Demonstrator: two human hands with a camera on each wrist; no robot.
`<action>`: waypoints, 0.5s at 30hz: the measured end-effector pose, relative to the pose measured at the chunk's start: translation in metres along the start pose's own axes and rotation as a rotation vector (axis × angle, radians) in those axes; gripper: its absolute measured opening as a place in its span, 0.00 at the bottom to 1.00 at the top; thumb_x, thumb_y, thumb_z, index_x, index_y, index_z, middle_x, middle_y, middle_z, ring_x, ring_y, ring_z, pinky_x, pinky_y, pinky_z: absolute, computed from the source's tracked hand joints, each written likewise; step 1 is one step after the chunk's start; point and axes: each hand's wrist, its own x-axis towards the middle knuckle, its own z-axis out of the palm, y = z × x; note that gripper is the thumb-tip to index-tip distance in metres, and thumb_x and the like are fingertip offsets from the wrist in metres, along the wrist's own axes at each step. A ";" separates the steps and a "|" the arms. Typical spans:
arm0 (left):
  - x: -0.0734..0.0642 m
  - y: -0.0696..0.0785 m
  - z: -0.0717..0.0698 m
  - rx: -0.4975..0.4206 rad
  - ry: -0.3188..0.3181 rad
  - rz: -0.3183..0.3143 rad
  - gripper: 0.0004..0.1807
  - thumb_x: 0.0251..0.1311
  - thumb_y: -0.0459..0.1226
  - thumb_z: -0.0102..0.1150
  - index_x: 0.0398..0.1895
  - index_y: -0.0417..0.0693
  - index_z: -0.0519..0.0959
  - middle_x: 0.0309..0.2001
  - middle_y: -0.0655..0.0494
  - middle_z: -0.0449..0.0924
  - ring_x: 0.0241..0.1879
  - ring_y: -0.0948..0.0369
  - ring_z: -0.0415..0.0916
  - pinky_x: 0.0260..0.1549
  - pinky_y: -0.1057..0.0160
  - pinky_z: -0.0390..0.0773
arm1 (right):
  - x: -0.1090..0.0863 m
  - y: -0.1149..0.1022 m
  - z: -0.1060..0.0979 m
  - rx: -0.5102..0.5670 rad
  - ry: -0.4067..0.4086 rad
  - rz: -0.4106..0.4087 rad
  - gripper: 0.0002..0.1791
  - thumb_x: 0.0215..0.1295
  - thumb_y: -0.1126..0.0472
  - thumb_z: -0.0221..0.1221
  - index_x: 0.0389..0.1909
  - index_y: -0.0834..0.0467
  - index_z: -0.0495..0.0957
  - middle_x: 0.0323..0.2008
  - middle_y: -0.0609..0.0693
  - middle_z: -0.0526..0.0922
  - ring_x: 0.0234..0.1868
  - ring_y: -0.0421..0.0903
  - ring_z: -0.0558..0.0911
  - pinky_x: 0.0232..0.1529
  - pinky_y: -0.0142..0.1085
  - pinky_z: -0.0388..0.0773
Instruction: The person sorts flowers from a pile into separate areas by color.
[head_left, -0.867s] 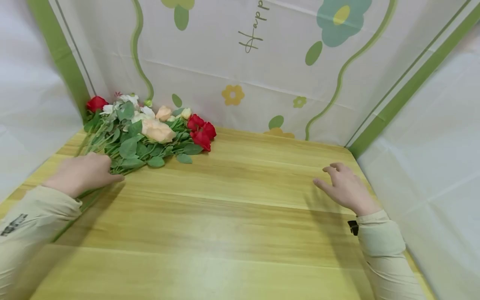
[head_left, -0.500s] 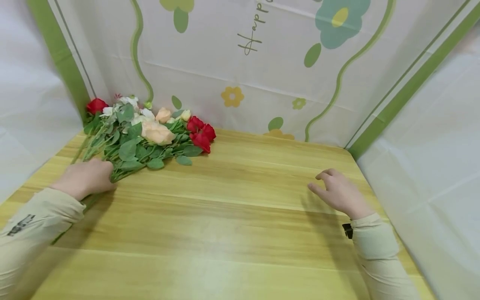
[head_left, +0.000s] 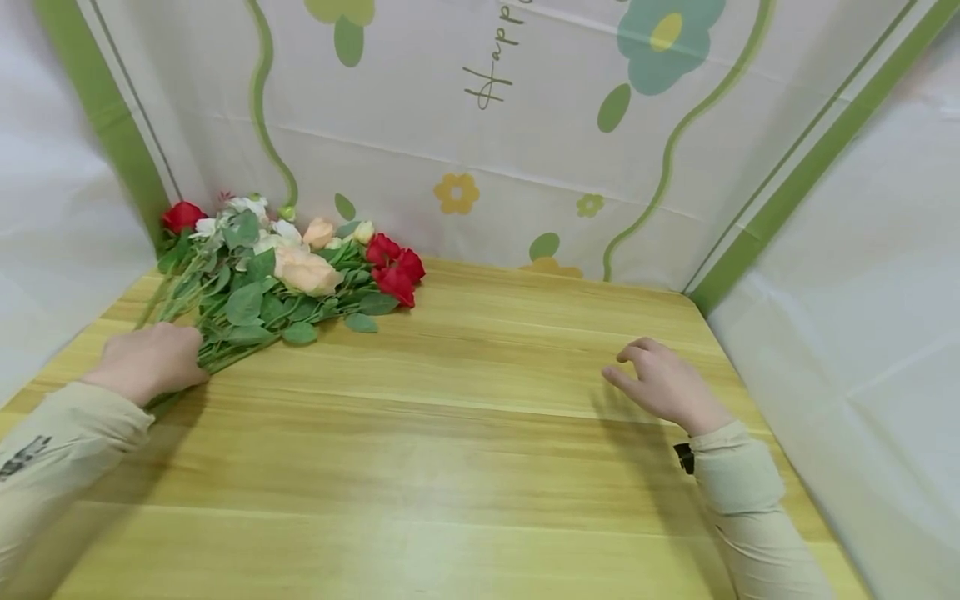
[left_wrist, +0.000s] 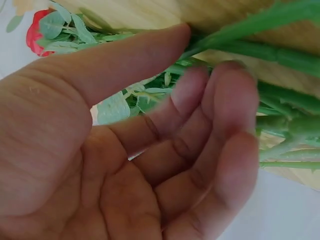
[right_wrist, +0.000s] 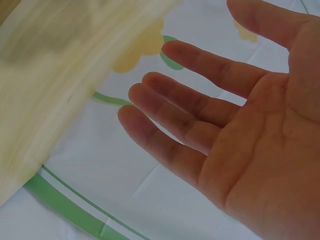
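A bunch of artificial flowers lies on the wooden table at the far left in the head view, with a peach bloom (head_left: 306, 272), red roses (head_left: 396, 271) and green leaves (head_left: 245, 305). At its stem end is my left hand (head_left: 150, 358), fingers curled downward. The left wrist view shows its thumb and index fingertip pinching a green flower stem (left_wrist: 240, 32); other stems (left_wrist: 290, 95) pass behind the fingers. My right hand (head_left: 667, 387) hovers over the right side of the table, holding nothing, its fingers spread and slightly bent in the right wrist view.
The wooden table (head_left: 420, 467) spans the front of the head view. A white cloth (head_left: 420, 108) with printed flowers hangs along the back edge, and white cloth walls (head_left: 885, 350) close off the sides. Another red rose (head_left: 183, 217) sits at the back left corner.
My left thumb, stretched out before, has drawn in toward the fingers at the stems. The long stem end below the left forearm is out of sight. The right hand has shifted slightly left.
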 end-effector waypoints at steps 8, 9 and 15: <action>0.000 -0.003 0.002 -0.024 0.006 0.024 0.09 0.51 0.35 0.63 0.23 0.44 0.72 0.24 0.49 0.72 0.25 0.51 0.71 0.17 0.47 0.71 | 0.001 -0.002 0.001 0.007 0.000 -0.008 0.27 0.73 0.47 0.55 0.52 0.69 0.79 0.56 0.68 0.74 0.54 0.65 0.76 0.48 0.59 0.74; 0.000 -0.003 0.002 -0.028 0.014 0.031 0.10 0.51 0.36 0.64 0.22 0.45 0.71 0.23 0.51 0.71 0.24 0.52 0.70 0.17 0.48 0.70 | 0.001 -0.002 0.001 0.008 0.001 -0.005 0.26 0.73 0.47 0.55 0.52 0.69 0.79 0.56 0.68 0.74 0.54 0.64 0.76 0.47 0.59 0.75; 0.003 -0.003 -0.004 -0.016 0.108 0.122 0.18 0.53 0.38 0.70 0.14 0.53 0.69 0.18 0.59 0.65 0.20 0.58 0.63 0.18 0.57 0.64 | -0.002 -0.002 0.001 0.018 0.005 0.000 0.27 0.73 0.47 0.55 0.51 0.68 0.79 0.56 0.68 0.74 0.52 0.64 0.77 0.45 0.58 0.76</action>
